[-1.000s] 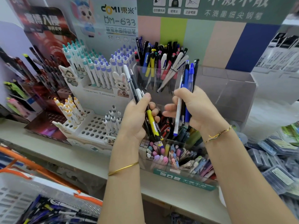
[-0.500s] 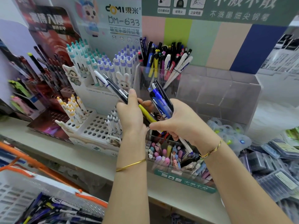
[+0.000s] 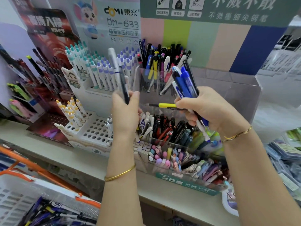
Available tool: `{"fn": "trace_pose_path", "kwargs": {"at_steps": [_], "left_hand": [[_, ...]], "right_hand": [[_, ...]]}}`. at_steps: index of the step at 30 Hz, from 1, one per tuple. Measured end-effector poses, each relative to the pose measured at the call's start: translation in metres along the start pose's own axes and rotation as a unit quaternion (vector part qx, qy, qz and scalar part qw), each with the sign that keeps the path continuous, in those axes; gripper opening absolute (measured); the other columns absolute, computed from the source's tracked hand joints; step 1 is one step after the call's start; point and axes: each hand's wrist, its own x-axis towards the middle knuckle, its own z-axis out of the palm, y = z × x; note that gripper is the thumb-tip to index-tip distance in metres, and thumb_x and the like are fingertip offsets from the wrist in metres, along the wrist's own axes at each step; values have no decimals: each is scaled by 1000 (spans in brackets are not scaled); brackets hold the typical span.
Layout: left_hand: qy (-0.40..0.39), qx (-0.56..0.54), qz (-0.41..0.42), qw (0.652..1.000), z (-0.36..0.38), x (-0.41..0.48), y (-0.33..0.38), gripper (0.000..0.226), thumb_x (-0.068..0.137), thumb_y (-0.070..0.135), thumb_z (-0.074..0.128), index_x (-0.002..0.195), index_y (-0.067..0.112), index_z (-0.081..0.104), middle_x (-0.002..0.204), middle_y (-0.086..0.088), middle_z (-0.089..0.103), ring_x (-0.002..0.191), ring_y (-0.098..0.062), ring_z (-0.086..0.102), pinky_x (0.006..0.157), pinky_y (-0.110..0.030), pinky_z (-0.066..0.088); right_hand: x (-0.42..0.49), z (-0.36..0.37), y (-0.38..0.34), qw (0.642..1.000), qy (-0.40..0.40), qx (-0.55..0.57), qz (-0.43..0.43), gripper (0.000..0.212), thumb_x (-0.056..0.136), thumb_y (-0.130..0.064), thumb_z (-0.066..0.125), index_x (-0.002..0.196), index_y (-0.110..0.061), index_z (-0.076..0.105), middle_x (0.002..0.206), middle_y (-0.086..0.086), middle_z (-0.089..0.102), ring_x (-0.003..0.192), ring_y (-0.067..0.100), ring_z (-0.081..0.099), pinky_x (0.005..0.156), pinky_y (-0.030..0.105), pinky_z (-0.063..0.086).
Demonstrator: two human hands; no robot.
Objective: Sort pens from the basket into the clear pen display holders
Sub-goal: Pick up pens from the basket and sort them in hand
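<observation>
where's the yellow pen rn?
Head view, centre: the yellow pen lies level between the left hand and the right hand, nearer the right, in front of the clear holder.

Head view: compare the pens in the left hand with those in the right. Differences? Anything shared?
The left hand grips two pens, one white, one dark; the right hand grips a fuller bunch of blue pens. The two pens stand near upright; the blue pens lean left and poke out below the fist. Both are held before the clear display holder.
</observation>
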Motion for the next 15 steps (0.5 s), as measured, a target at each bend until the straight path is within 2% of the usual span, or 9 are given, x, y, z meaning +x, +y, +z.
{"fn": "trace_pose_path", "kwargs": {"at_steps": [2, 4, 6, 8, 11, 13, 15], "left_hand": [[-112, 50, 7, 992, 0, -4, 6, 8, 97, 14, 53, 95, 22, 49, 94, -1, 64, 53, -3, 52, 51, -21, 47], [-186, 92, 8, 978, 2, -6, 7, 10, 97, 11, 52, 93, 20, 50, 95, -2, 67, 51, -4, 51, 48, -24, 45], [-206, 99, 5, 973, 4, -6, 5, 10, 96, 9, 53, 90, 16, 47, 86, -11, 65, 47, -7, 47, 44, -25, 41], [-207, 61, -24, 976, 6, -6, 4, 14, 96, 7, 53, 87, 14, 46, 89, -22, 65, 45, -8, 43, 42, -24, 38], [-208, -61, -112, 970, 10, -4, 4, 15, 97, 5, 51, 86, 12, 46, 83, -13, 69, 42, -6, 38, 39, -20, 35], [-221, -117, -152, 956, 13, -2, 4, 11, 98, 6, 51, 88, 10, 49, 74, -5, 68, 41, -5, 38, 37, -18, 34], [-236, -149, -171, 945, 15, -2, 3, 10, 98, 7, 51, 88, 11, 50, 63, 1, 59, 40, -3, 37, 35, -17, 33]], "right_hand": [[2, 1, -4, 1000, -30, 2, 7, 5, 86, -1, 60, 90, -2, 56, 57, 9, 50, 38, 13, 34, 39, 22, 33], [5, 3, -7, 999, -38, 30, 9, 7, 87, -1, 58, 83, -2, 53, 58, 11, 48, 36, 12, 33, 38, 21, 33], [10, 3, -9, 997, -18, 77, 12, 15, 88, -2, 58, 75, -2, 50, 57, 11, 48, 35, 11, 33, 36, 20, 33], [13, 2, -8, 990, 3, 142, 3, 22, 92, -12, 59, 73, -5, 51, 56, 9, 48, 35, 10, 34, 36, 21, 35], [15, 7, -4, 977, 3, 212, -28, 28, 84, -35, 66, 78, -11, 53, 61, 2, 51, 39, 9, 37, 39, 20, 38], [13, 15, 3, 981, -9, 184, -62, 27, 76, -30, 72, 83, -11, 53, 66, 2, 50, 44, 9, 38, 41, 21, 39], [12, 25, 8, 985, -10, 144, -99, 20, 80, -13, 73, 83, -11, 53, 61, 0, 49, 46, 11, 39, 42, 24, 40]]}}
